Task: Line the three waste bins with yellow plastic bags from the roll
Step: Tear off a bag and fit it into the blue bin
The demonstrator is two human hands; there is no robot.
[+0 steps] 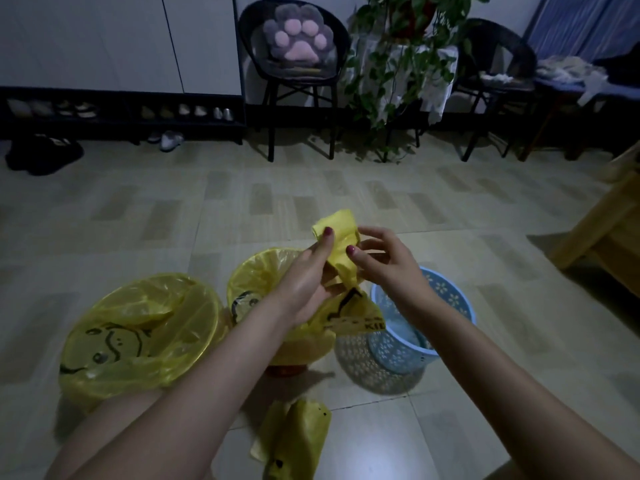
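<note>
Hands work a folded yellow bag (341, 247) above three waste bins standing on a tiled floor (138, 216), seen from a head-worn camera in a dimly lit room. The left hand (306, 285) has its grip clenched on the plastic from below, thumb pressed against the upper fold, while the right hand (384, 258) pinches the same piece between thumb and fingertips (351, 251) from the other side. Directly beneath the hands, the middle bin (256, 271) already wears a yellow liner printed with dark markings. To the left of the middle bin, a second bin (138, 327) is likewise lined, its bag showing a cartoon face and draping loosely over the rim. Just right of the middle bin stands a blue perforated bin (446, 306) with its rim bare and no yellow liner over it. On the floor in front of the middle bin, nearer the camera, lies more folded yellow plastic (294, 441) between the person's forearms; whether it is the roll itself cannot be told. Beyond the middle bin, against the far wall, a dark chair holds a paw-shaped cushion (299, 38), with a trailing potted plant (398, 64) beside it.
</note>
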